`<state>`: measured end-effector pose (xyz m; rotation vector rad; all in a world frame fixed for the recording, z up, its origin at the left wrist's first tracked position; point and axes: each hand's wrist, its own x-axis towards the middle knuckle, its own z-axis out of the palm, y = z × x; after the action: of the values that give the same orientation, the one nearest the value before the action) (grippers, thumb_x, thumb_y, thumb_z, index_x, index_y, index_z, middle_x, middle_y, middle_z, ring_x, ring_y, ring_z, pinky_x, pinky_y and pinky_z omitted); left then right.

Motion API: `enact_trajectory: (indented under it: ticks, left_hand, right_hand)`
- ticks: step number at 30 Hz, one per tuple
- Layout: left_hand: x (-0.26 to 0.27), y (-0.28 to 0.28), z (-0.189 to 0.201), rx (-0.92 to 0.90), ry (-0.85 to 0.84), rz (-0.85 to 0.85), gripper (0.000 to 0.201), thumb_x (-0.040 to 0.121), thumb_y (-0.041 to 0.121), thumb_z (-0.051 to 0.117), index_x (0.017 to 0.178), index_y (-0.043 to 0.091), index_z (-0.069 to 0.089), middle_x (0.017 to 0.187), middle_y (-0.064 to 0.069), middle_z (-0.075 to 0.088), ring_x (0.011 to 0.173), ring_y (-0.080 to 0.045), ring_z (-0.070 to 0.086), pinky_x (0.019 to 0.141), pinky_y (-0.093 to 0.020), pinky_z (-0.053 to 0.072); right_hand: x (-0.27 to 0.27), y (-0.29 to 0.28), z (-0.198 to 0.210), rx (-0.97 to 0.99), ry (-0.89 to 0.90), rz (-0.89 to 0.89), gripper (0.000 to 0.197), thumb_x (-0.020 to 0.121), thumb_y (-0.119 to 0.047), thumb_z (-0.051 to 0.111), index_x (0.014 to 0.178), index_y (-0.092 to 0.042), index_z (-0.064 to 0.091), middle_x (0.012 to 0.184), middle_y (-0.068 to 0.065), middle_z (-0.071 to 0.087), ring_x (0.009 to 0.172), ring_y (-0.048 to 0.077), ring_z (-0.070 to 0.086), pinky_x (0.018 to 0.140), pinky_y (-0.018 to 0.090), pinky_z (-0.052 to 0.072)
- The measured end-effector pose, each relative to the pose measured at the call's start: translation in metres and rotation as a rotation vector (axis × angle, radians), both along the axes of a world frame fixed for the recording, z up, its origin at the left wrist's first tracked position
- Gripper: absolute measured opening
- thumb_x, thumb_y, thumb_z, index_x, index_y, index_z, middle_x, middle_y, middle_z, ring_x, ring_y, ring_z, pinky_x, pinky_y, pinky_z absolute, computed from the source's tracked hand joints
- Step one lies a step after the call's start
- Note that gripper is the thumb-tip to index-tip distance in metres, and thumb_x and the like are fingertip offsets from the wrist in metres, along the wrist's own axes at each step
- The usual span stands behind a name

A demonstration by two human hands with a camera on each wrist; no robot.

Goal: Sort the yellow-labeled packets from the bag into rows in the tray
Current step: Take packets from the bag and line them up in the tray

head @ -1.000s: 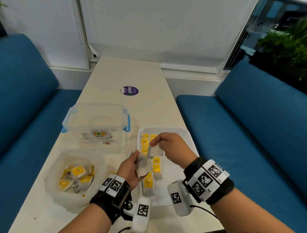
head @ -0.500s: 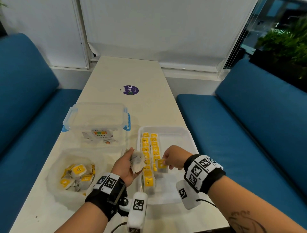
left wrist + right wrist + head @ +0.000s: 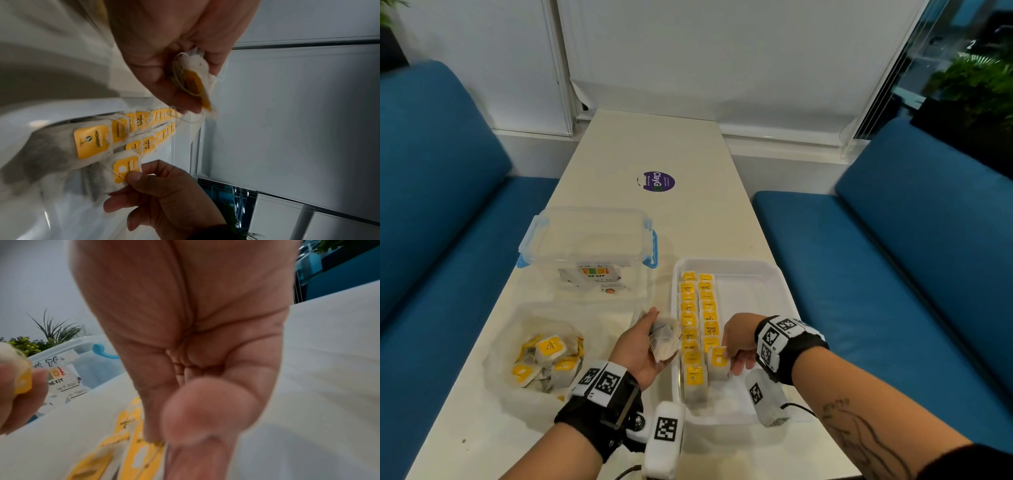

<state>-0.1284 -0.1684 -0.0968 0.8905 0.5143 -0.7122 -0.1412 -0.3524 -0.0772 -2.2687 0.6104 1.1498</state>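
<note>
— Packet (image 3: pixel 717 363) has just come down onto the second row's near end in the tray (image 3: pixel 774 274), right hand (image 3: pixel 738 346) still pinching it.
— Left hand (image 3: pixel 643 346) clutches spares (image 3: pixel 664 337); the bag (image 3: pixel 544 359) beyond holds more.

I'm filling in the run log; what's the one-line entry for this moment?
right hand: pinching packet at second row's near end in tray | left hand: holding spare packets | bag: packets remain

The tray (image 3: pixel 763 274) sits on the table (image 3: pixel 654 144); left of it lies the bag (image 3: pixel 503 342), behind that the box (image 3: pixel 585 236).
</note>
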Motion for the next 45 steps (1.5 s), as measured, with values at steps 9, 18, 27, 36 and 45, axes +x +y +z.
enact_trajectory:
  ticks: [9, 18, 27, 36, 45]
  left_hand:
    - [0.001, -0.007, 0.001, -0.021, 0.006, -0.026, 0.019, 0.094, 0.032, 0.051, 0.096, 0.014, 0.055, 0.087, -0.011, 0.061, 0.074, -0.021, 0.058, 0.042, -0.025, 0.053]
    - [0.004, -0.011, 0.003, -0.105, -0.015, -0.069, 0.014, 0.086, 0.024, 0.061, 0.081, 0.011, 0.061, 0.072, -0.009, 0.066, 0.058, -0.018, 0.065, 0.050, -0.026, 0.055]
    - [0.003, -0.027, 0.009, -0.060, -0.128, -0.004, 0.015, 0.092, 0.018, 0.053, 0.084, 0.008, 0.059, 0.062, -0.008, 0.067, 0.050, -0.016, 0.066, 0.045, -0.026, 0.054]
    - [0.003, -0.030, 0.007, -0.035, -0.104, 0.018, 0.019, 0.096, 0.019, 0.049, 0.088, 0.005, 0.059, 0.073, -0.014, 0.067, 0.057, -0.020, 0.066, 0.045, -0.027, 0.055]
    - [0.015, -0.022, 0.005, -0.008, -0.025, 0.133, 0.013, 0.095, 0.020, 0.051, 0.101, 0.009, 0.050, 0.093, -0.011, 0.056, 0.077, -0.023, 0.058, 0.050, -0.028, 0.057]
  right_hand:
    - [0.012, 0.002, -0.015, 0.022, 0.064, -0.043, 0.022, 0.091, -0.010, 0.057, 0.072, 0.002, 0.058, 0.054, 0.010, 0.069, 0.048, 0.018, 0.066, 0.069, 0.033, 0.057]
    - [0.021, -0.006, 0.023, -0.168, -0.267, 0.067, 0.037, 0.090, -0.037, 0.059, 0.071, -0.008, 0.048, 0.063, 0.003, 0.060, 0.047, 0.014, 0.056, 0.052, 0.027, 0.051]
    - [-0.014, 0.019, 0.064, 0.208, -0.563, 0.174, 0.010, 0.083, -0.009, 0.064, 0.081, -0.018, 0.059, 0.060, -0.007, 0.060, 0.053, 0.007, 0.056, 0.037, 0.012, 0.035]
    - [-0.021, 0.029, 0.047, 0.038, -0.770, 0.429, 0.015, 0.081, -0.017, 0.070, 0.096, -0.016, 0.074, 0.069, -0.015, 0.045, 0.067, 0.003, 0.044, 0.067, 0.023, 0.041]
    - [-0.012, 0.008, 0.052, 0.171, -0.743, -0.025, 0.017, 0.086, -0.017, 0.066, 0.072, -0.019, 0.057, 0.068, -0.007, 0.055, 0.060, 0.003, 0.049, 0.054, 0.011, 0.038]
